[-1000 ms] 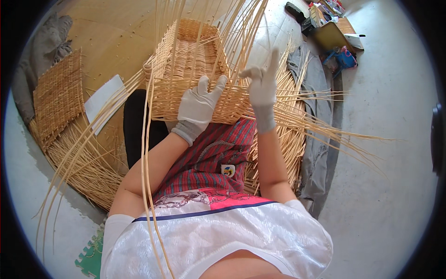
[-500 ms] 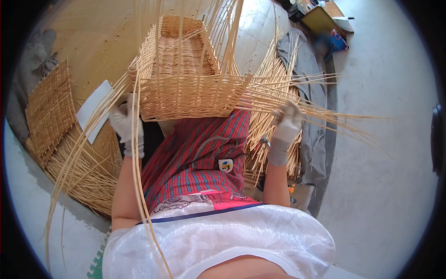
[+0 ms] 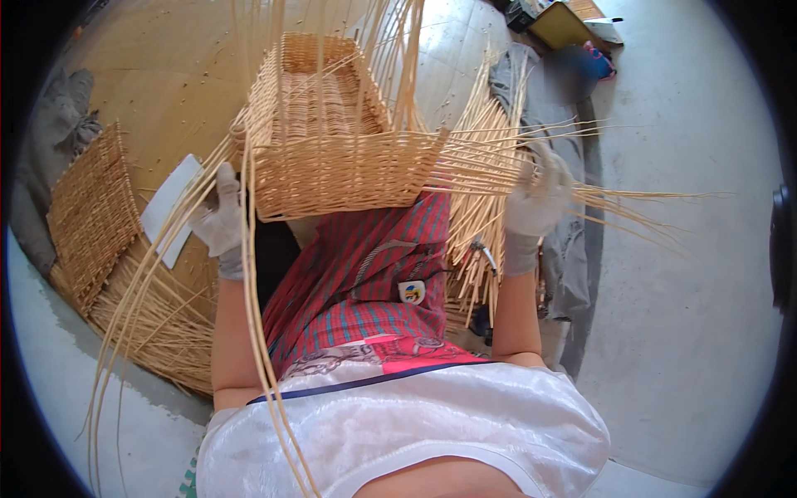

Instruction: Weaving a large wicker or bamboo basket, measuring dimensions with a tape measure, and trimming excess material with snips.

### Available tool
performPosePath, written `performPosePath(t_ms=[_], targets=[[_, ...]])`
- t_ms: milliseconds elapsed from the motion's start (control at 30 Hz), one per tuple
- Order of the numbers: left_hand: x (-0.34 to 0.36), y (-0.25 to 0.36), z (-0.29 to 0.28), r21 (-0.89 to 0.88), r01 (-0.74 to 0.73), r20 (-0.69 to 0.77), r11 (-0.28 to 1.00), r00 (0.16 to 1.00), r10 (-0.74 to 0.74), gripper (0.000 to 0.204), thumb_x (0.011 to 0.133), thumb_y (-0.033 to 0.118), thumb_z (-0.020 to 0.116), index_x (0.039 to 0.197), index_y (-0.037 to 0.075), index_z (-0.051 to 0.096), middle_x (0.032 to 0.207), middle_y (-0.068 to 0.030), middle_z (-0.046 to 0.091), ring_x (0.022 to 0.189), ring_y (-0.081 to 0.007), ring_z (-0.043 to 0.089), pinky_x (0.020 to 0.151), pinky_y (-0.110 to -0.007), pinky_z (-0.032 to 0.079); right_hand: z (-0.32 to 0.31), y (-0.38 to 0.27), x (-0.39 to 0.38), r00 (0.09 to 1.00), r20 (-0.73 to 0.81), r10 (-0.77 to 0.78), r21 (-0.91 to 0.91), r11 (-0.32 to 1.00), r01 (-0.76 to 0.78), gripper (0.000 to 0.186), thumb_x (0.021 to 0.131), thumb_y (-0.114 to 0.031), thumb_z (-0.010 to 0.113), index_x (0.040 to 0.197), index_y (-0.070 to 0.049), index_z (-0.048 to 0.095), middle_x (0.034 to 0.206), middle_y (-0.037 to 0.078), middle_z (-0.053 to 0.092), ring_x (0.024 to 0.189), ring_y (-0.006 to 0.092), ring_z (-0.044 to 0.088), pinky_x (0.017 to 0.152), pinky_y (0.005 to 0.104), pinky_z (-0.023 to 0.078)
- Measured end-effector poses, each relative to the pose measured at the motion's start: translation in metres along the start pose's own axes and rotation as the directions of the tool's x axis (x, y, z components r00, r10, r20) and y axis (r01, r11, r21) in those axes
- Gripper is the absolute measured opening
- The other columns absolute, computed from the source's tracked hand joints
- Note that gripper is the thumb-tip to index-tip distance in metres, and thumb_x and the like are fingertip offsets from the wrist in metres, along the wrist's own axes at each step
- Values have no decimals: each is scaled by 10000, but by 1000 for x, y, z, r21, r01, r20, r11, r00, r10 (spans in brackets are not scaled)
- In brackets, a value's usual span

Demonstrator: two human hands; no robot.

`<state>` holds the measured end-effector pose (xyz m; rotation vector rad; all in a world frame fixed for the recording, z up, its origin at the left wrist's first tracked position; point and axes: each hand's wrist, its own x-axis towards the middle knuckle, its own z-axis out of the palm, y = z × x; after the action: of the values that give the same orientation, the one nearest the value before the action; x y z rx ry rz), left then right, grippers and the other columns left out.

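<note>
A half-woven rectangular wicker basket (image 3: pixel 349 176) rests at my lap, its near wall towards me. Long strands rise from its rim and fan out at both sides. My right hand (image 3: pixel 538 199), in a white glove, is closed round the bundle of wicker strands (image 3: pixel 477 166) leaving the basket's right corner; their thin ends stick out past it. At the left corner my gloved left hand (image 3: pixel 218 222) has its fingers curled at the edge of the drooping left strands (image 3: pixel 158 249), thumb raised. Two long strands (image 3: pixel 254 290) hang just right of that hand, down over my shirt.
A woven wicker panel (image 3: pixel 95 216) and a white board (image 3: pixel 170 212) lie at left, above a pile of loose wicker (image 3: pixel 154 328). More wicker rods (image 3: pixel 477 108) lie on grey cloth (image 3: pixel 573 274) at right. A tool with a pale curved handle (image 3: pixel 484 256) lies among them.
My right hand has moved right and slightly up along the strands. The left hand has dropped slightly, its thumb now raised. The basket stays nearly in place.
</note>
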<state>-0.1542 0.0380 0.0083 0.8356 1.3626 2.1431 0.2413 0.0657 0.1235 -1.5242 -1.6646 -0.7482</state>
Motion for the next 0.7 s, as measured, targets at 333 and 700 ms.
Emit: performPosePath(t_ms=[333, 700], targets=[[3, 21, -20, -143, 246, 283, 959, 938, -198, 345, 934, 131, 705, 1236, -4, 606, 1153, -82, 638, 1021, -135, 618, 924, -296, 521, 14, -276, -33, 594, 199, -779, 908, 374, 186, 162, 874, -299, 682, 982, -178, 683, 739, 37, 601, 762, 249, 655, 653, 406, 529], [88, 12, 9, 198, -2, 827, 980, 537, -166, 569, 792, 66, 826, 1280, 127, 540, 1092, -6, 540, 994, -120, 505, 868, -285, 470, 35, -183, -40, 811, 533, -241, 845, 189, -500, 225, 948, -71, 578, 1116, 1, 709, 974, 107, 721, 829, 134, 689, 610, 267, 516]])
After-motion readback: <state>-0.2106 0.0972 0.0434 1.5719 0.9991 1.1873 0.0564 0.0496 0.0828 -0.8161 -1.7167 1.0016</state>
